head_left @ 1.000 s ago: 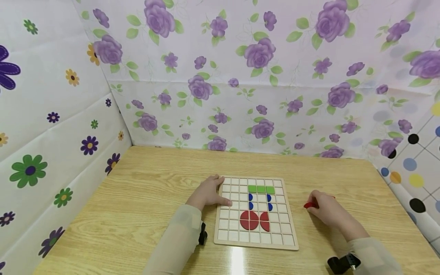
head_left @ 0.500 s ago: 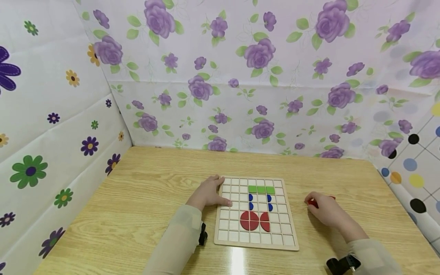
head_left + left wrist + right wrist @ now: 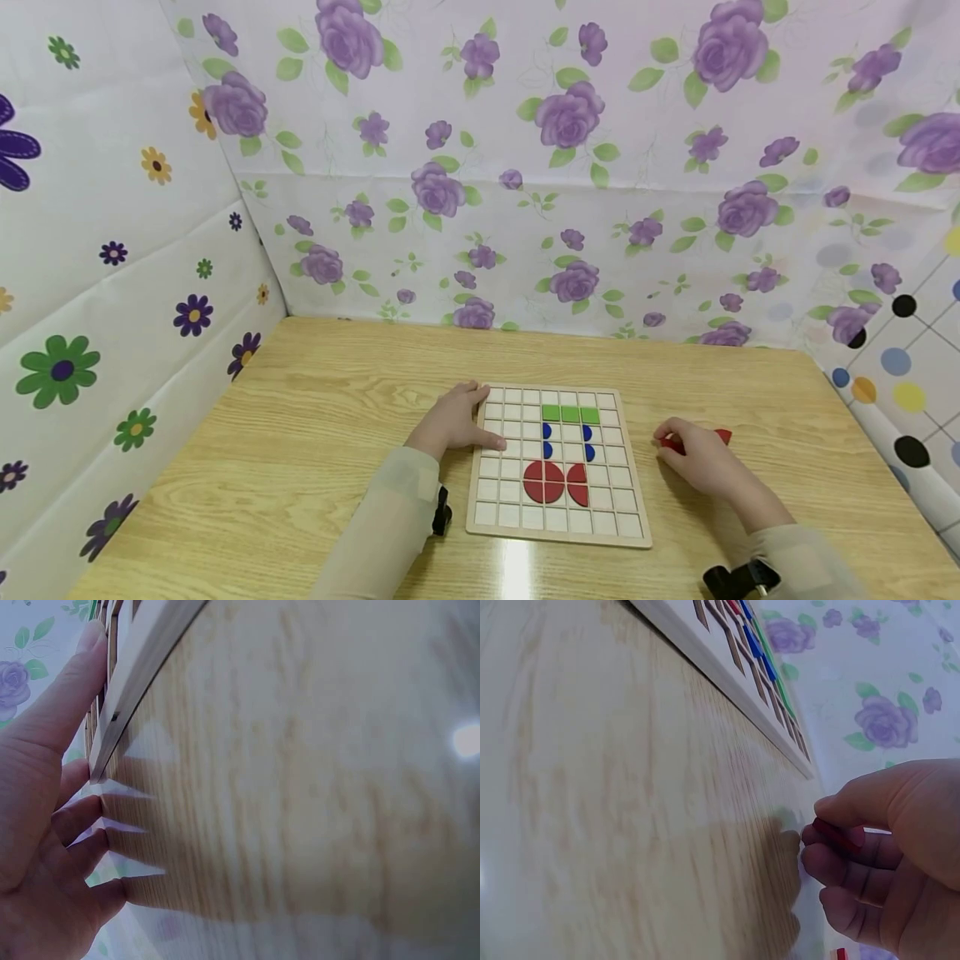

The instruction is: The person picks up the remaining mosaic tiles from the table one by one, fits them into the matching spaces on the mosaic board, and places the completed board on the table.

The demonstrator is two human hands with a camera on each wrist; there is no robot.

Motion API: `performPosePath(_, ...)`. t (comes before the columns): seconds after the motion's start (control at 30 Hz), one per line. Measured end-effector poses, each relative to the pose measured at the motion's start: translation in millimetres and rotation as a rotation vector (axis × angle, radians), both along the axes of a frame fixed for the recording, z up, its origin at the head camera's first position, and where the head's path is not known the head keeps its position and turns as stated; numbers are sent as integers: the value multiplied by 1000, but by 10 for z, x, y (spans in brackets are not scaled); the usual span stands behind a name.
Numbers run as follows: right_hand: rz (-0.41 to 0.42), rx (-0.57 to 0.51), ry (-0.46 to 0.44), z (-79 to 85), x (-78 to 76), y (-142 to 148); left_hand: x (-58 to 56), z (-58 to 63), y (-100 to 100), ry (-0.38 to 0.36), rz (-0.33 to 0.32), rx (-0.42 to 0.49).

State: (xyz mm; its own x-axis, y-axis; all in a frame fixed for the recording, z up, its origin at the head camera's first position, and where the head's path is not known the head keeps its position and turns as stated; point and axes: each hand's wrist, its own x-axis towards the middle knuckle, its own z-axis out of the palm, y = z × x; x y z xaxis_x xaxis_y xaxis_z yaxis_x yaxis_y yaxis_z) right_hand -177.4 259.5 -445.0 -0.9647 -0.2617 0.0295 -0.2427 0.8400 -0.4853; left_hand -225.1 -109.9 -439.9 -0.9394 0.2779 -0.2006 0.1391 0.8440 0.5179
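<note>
A wooden grid board (image 3: 558, 540) lies flat on the table. In its cells sit green squares (image 3: 570, 414), blue half-round pieces (image 3: 547, 451) and red quarter-circle pieces (image 3: 543, 482). My left hand (image 3: 452, 422) rests at the board's left side, its thumb stretched over the cells; in the left wrist view the fingers (image 3: 88, 851) reach down past the frame's corner. Right of the board, my right hand (image 3: 703, 457) pinches a small red piece (image 3: 838, 836) between thumb and fingers. Partly hidden behind that hand is another red piece (image 3: 724, 436).
The wood-grain table (image 3: 337, 367) runs back to a floral cloth (image 3: 510, 250). Another patterned cloth (image 3: 135, 333) borders it on the left, and a dotted one (image 3: 900, 375) on the right.
My right hand has shifted slightly left toward the board with the pinched red piece, and more of the red piece behind it shows. The left hand and board have stayed put.
</note>
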Motion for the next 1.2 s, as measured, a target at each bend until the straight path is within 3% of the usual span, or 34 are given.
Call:
performPosePath(0.4, 13, -44, -8, -12, -8, -96, 9, 10, 0, -3, 2, 5)
performPosePath(0.67, 28, -41, 49, -23, -23, -164, 8, 7, -1, -2, 2, 1)
performPosePath(1.2, 41, -72, 14, 1, -32, -265, -3, 1, -2, -2, 1, -2)
